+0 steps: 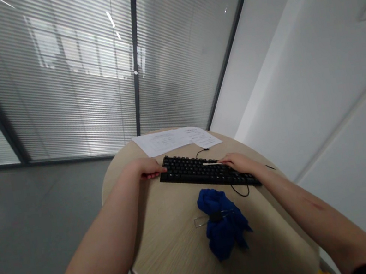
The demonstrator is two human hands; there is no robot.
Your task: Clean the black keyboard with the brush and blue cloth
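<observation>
A black keyboard lies across the round wooden table, slightly slanted. At its left end is my left hand, fingers closed, the fingertips against the keyboard's edge. My right hand is over the keyboard's right part, closed on a thin pale stick that points left above the keys. Nearer to me lies a bunched blue cloth with a black band and a clear piece sticking out to its left. A thin black cable loops out below the keyboard's right part.
White printed papers lie at the far side of the table. A small dark pen-like object is near the right edge. Glass partitions with blinds stand beyond, and a white wall rises on the right.
</observation>
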